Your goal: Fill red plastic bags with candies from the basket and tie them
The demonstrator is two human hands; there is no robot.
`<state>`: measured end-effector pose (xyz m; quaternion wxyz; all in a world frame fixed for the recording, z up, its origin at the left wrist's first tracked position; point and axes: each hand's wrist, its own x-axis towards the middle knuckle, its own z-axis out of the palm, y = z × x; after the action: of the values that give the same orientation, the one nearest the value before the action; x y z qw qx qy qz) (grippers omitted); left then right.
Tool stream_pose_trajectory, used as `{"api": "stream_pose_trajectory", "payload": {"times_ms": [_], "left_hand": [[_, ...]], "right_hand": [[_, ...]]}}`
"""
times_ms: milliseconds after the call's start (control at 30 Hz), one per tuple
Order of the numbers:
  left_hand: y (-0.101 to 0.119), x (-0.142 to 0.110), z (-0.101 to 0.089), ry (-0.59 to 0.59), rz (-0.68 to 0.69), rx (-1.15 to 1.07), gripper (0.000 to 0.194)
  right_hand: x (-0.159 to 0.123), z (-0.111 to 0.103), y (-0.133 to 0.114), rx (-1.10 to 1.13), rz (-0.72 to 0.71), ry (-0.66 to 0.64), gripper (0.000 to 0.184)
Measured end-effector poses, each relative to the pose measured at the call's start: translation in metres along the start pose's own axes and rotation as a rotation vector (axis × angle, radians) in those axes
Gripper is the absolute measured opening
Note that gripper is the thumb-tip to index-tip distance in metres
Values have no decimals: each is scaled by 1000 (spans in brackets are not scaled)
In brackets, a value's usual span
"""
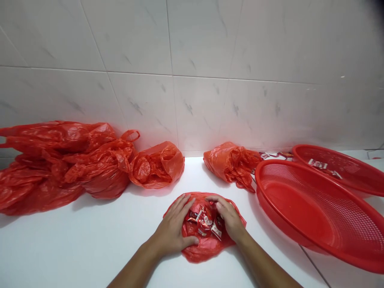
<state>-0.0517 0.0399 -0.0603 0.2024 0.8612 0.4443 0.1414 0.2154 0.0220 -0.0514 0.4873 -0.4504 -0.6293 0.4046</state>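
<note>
Wall (198, 112), tiled, backs white worktop (99, 244). Front basket (303, 212) sits right. Bunched bags (102, 172) line far edge, likely parked clear of hands. Open bag (198, 254) lies mid-worktop; left hand (172, 230) spread on rim, probably bracing it; right hand (232, 222) fingers curled, grip unclear. Packets (205, 224) inside.

Bare left hand (172, 230), uncovered from fingertips to wrist; back of hand broad and smooth, fingers slim and gently tapered, thumb shorter and thicker. Bare right hand (230, 219), similar slim build, some fingers partly hidden from where I stand. Both wrists bare, narrower than hands. Left forearm (135, 262) and right forearm (264, 262) bare too, smooth, rounded, slender, thickening away from wrists. Fingernails too small to make out clearly.
</note>
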Motion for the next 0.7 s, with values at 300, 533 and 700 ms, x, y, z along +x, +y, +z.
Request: {"api": "stream_pose_trajectory", "payload": {"times_ms": [300,533,700], "left_hand": [[19,2,-16,373,67,81,63],[12,2,-34,465,-398,264,62],[18,-1,-48,229,-573,309,67]], "right_hand": [[-4,-9,-13,-168,-237,103,45],[2,-34,-19,-745,50,209,71],[4,-38,-25,-888,410,40,67]]}}
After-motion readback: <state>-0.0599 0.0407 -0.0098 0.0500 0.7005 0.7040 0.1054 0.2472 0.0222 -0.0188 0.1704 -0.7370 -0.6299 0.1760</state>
